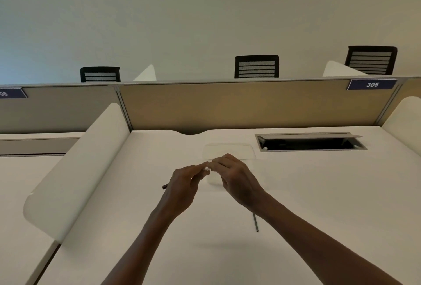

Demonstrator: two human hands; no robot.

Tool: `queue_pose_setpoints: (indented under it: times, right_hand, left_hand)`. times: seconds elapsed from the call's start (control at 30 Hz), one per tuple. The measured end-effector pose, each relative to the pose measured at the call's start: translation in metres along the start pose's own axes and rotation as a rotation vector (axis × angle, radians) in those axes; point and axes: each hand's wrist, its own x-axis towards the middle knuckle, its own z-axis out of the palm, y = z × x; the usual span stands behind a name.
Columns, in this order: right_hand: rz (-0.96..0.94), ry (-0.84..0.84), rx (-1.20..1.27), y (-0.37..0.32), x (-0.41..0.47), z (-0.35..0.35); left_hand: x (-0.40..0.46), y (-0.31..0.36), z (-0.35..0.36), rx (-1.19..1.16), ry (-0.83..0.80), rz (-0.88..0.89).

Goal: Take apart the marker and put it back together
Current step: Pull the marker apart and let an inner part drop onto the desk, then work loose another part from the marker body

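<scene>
A white desk (319, 205) is being shown filling the lower part of the head view, and it is being bounded at the back by a tan partition panel (250, 104) carrying a blue label reading 305 (372, 84). A curved white side divider (75, 170) is standing along the desk's left edge. Three black mesh chair backs (256, 66) are being seen beyond the partition. A cable hatch (309, 142) with its lid raised is set into the desk at the right rear, and a pale shallow tray (229, 150) is lying just left of it.

Both forearms are being held out over the desk's middle. The left hand (182, 184) and the right hand (234, 177) are being brought together fingertip to fingertip, and a small pale piece (207, 169) is being pinched between them; whether it belongs to the marker cannot be told through the blur. A dark marker part (165, 186) is sticking out from behind the left hand, though whether it is being held or lying on the desk cannot be told. A thin dark rod (255, 222) is lying on the desk under the right wrist.
</scene>
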Motion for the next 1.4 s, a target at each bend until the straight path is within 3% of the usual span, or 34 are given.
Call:
queue_pose_setpoints:
  times: [0.13, 0.33, 0.5, 0.87, 1.07, 1.2, 1.4]
  right_hand:
    - [0.083, 0.023, 0.138, 0.001, -0.002, 0.001]
    - [0.5, -0.043, 0.472, 0.003, -0.002, 0.002]
    - [0.747, -0.192, 0.524, 0.002, 0.0, 0.003]
    - [0.688, -0.188, 0.615, 0.007, -0.006, 0.004]
    - [0.823, -0.202, 0.721, 0.005, -0.005, 0.006]
    - [0.888, -0.286, 0.58, 0.002, 0.0, 0.004]
    - [0.791, -0.309, 0.538, 0.002, -0.003, 0.003]
  left_hand:
    - [-0.002, -0.002, 0.003, 0.002, 0.039, -0.016]
    - [-0.007, -0.002, 0.008, 0.039, 0.037, -0.063]
    - [-0.012, -0.003, 0.012, 0.021, 0.056, -0.106]
    - [-0.02, -0.007, 0.018, -0.031, 0.02, -0.191]
    - [-0.022, -0.007, 0.018, -0.039, 0.03, -0.222]
    - [-0.024, -0.007, 0.02, -0.044, 0.031, -0.228]
    - [-0.029, -0.011, 0.021, -0.062, -0.007, -0.262]
